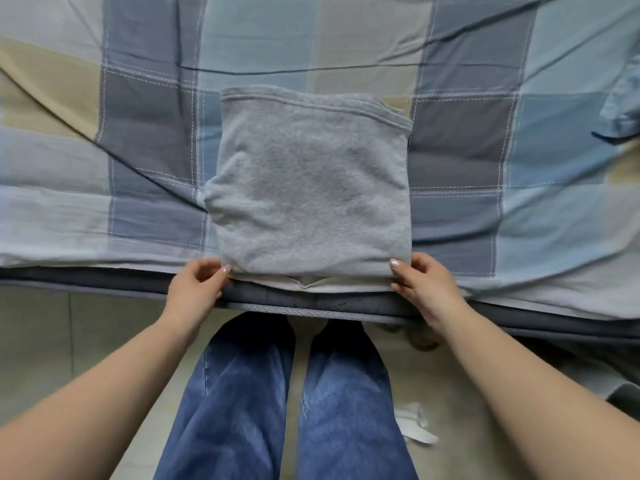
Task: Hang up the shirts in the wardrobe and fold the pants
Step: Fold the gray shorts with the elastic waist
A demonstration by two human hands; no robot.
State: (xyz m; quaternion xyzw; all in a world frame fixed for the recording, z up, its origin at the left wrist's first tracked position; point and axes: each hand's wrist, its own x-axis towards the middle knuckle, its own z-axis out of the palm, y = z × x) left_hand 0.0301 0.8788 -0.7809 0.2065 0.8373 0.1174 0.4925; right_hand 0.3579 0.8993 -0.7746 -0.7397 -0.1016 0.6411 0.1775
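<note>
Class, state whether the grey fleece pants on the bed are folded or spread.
Folded: the grey fleece pants form a compact layered square.

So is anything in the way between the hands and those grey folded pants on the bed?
Nothing visible. The left hand and right hand already pinch the near corners of the folded grey pants, which lie on the checked bedspread at the bed's edge.

1. Soft, even daylight-like light covers the plaid bedspread (467,140), without glare.
2. Faint shadows gather beneath the bed edge (311,306).
3. Wide-angle distortion bows straight lines towards the corners.
4. Fine detail looks slightly soft and smeared.
</note>
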